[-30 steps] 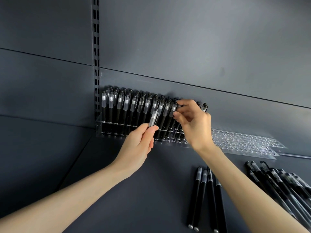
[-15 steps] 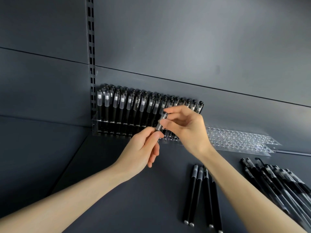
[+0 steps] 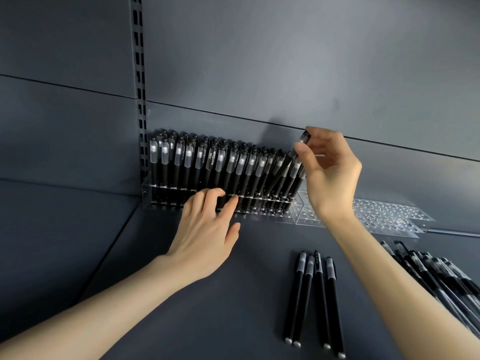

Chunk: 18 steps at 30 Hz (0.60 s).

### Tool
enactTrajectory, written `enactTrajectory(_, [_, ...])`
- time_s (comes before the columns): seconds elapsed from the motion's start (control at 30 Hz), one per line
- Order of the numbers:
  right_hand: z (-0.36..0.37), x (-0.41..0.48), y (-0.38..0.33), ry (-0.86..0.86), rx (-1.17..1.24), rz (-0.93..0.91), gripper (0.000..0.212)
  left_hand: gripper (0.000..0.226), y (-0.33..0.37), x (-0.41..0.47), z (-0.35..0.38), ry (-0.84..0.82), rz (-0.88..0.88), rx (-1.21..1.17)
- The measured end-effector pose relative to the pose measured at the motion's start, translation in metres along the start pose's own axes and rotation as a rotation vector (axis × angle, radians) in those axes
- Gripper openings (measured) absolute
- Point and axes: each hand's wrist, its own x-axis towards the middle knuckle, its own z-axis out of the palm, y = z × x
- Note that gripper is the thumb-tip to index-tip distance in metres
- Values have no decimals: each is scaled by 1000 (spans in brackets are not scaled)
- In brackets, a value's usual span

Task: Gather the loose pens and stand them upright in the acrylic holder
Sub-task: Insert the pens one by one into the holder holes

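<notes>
A clear acrylic holder [image 3: 389,219] runs along the back wall; its left half is packed with upright black pens [image 3: 207,167], its right half shows bare holes. My right hand [image 3: 330,175] pinches one black pen [image 3: 291,157] near its frosted cap, tilted, its lower end among the rightmost standing pens. My left hand [image 3: 207,229] lies with loosely spread fingers, fingertips touching the holder's front edge, holding nothing. Several loose black pens [image 3: 314,294] lie side by side on the shelf in front.
A heap of more black pens [image 3: 441,279] lies at the right edge. A slotted metal upright [image 3: 139,87] stands at the holder's left end. Dark grey shelf surface [image 3: 181,320] extends toward me between my forearms.
My left hand passed the pen to my right and dropped open to the holder's front. My right hand lifted the pen up and rightward to the end of the filled rows.
</notes>
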Motion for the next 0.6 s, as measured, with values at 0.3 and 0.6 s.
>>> enactTrajectory(0.3, [17,-9,17,-107,-89,-31,19,56,-3,2,4,-38,-22,84])
enactTrajectory(0.6, [17,-10,21,-264,-240,-47,25,57,-1,3,3,-41,-31,73])
